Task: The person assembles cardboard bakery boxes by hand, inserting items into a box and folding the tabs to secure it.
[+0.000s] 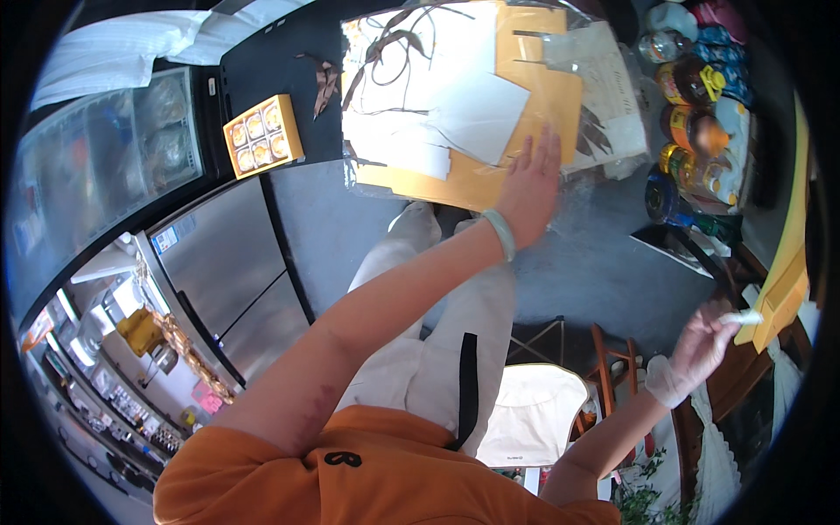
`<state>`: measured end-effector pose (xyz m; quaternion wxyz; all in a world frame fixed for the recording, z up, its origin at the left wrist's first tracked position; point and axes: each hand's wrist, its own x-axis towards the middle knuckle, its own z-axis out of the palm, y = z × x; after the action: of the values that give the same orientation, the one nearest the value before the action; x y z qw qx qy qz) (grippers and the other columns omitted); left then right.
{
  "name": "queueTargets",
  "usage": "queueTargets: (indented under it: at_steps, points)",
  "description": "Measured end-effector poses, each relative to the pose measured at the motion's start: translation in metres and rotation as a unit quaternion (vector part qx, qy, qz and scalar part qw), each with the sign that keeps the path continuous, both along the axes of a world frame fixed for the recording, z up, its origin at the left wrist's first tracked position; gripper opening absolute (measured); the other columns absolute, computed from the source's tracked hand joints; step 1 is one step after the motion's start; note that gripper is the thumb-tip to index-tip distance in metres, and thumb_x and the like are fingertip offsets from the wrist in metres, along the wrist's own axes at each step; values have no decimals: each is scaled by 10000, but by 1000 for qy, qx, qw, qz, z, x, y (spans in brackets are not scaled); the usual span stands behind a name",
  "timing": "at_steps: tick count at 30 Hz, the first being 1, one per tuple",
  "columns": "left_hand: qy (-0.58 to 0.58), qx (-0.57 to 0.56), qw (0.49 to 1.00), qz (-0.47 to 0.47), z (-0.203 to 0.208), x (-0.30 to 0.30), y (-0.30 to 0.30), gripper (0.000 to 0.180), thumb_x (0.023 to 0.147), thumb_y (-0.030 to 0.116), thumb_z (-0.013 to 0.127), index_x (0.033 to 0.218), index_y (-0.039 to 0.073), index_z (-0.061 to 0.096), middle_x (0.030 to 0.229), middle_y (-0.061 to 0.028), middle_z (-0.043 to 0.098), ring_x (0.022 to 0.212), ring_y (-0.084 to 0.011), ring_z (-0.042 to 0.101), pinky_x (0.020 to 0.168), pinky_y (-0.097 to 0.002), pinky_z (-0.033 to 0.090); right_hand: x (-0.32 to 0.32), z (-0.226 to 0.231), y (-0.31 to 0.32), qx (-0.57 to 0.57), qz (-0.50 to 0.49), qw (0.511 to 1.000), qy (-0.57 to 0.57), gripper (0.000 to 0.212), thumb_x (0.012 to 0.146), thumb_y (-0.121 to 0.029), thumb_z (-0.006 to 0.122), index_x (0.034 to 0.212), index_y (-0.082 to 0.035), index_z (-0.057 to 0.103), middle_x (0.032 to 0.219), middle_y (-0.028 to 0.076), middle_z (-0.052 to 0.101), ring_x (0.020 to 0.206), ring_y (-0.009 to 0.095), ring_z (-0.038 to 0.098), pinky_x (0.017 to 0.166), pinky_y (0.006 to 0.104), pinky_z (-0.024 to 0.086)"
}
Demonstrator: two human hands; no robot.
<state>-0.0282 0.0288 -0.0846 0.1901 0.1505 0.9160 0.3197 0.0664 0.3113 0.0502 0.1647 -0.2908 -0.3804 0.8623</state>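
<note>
My left hand (532, 185) lies with its fingers stretched out on the right part of a yellow cardboard sheet (534, 83). A pale band circles that wrist. White paper sheets (477, 114) and brown ribbons (398, 44) lie on the cardboard, with clear plastic around them. Off to the right, my right hand (700, 350), in a thin translucent glove, is closed in a pinch on a small white strip (742, 317). The strip is beside a folded yellow cardboard piece (781, 296); whether they touch, I cannot tell.
An open yellow box of round pastries (262, 136) sits on the black table's left part, near a brown ribbon bow (325, 83). Several bottles (687, 127) crowd the right side. A steel fridge (232, 280) stands left; a white seat (534, 416) is beside my legs.
</note>
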Motion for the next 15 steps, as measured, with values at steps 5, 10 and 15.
queueTargets:
  at_steps: [5, 10, 15]
  points:
    - [23, 30, 999, -31, -7, -3, -2, 797, 753, 34, 583, 1395, -113, 134, 1428, -351, 178, 1333, -444, 237, 1109, -411, 237, 32, 93, 36, -160, -74, 957, 230, 235, 788, 63, 657, 670, -58, 493, 712, 25, 427, 606, 112, 424, 570, 248, 394]
    - [-33, 0, 998, -60, 32, 0, -2, 713, 809, 109, 613, 1417, -6, 259, 1360, -381, 311, 1284, -470, 325, 1029, -428, 338, 74, 155, 27, 194, -93, 977, 13, 134, 824, -53, 673, 900, 38, 612, 932, 104, 587, 788, 153, 534, 701, 239, 450]
    - [-66, 320, 937, -122, 227, 12, 21, 639, 809, 139, 680, 1371, 41, 393, 1377, -209, 414, 1241, -327, 445, 954, -339, 414, 57, 174, -56, 340, 49, 924, -167, 161, 715, 65, 730, 821, -44, 678, 780, 21, 606, 736, 78, 562, 685, 209, 467]
